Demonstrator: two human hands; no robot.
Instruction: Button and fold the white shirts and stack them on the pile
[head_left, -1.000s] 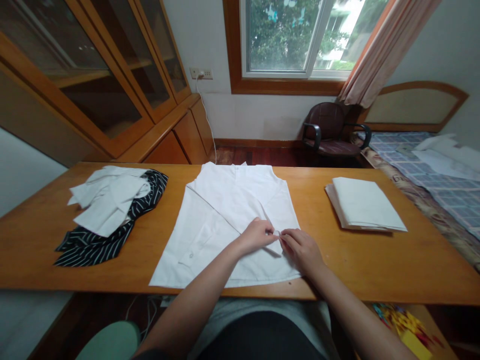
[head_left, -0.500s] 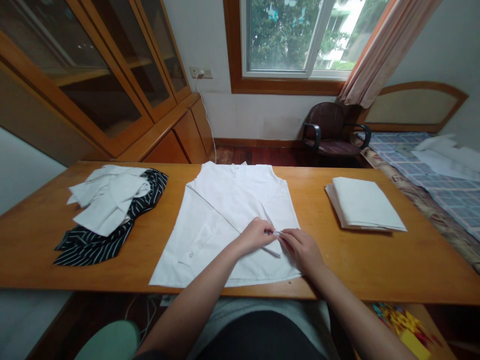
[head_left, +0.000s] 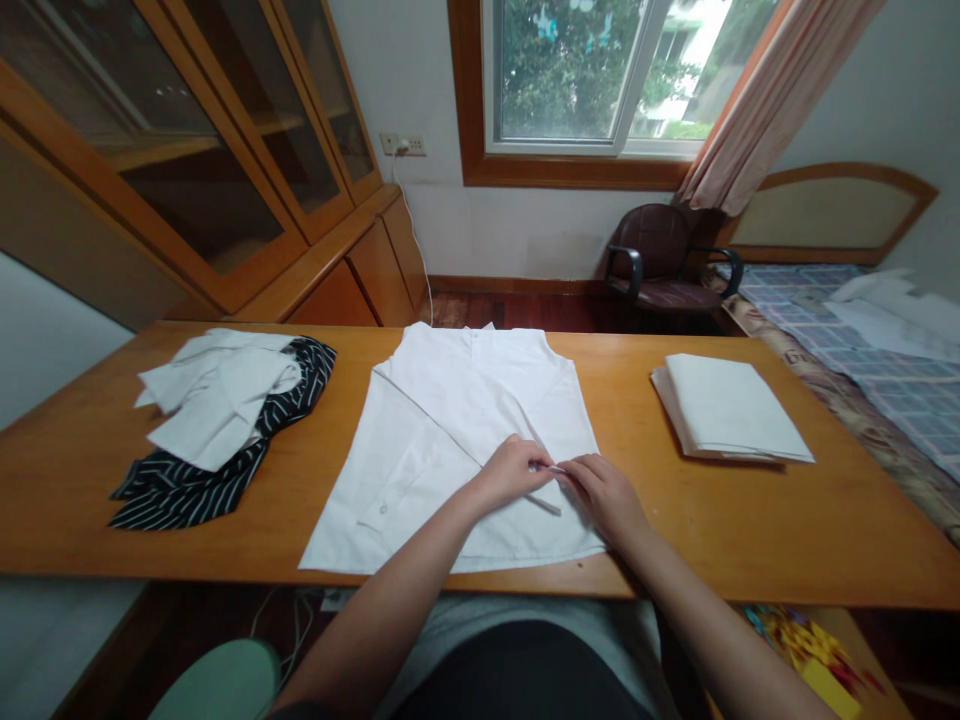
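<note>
A white shirt (head_left: pixel 442 410) lies spread on the wooden table, its sleeves laid across the body. At the lower right of the shirt, my left hand (head_left: pixel 515 468) pinches a small fold of white cloth, seemingly a sleeve cuff. Close against it, my right hand (head_left: pixel 598 490) pinches the same cloth, with its fingertips nearly meeting the left ones. The exact part between the fingers is mostly hidden. The other cuff, with a button, rests flat at the shirt's lower left.
Folded white cloth (head_left: pixel 735 408) sits at the table's right. White cloths (head_left: pixel 225 385) lie over black striped fabric (head_left: pixel 187 492) at the left. A green stool (head_left: pixel 221 682) stands below the front edge (head_left: pixel 247 578). Beyond the table are a brown chair (head_left: pixel 652 255) and a bed.
Both hands stay in nearly the same place. The bit of white cloth between the fingertips now shows less and looks flatter.
</note>
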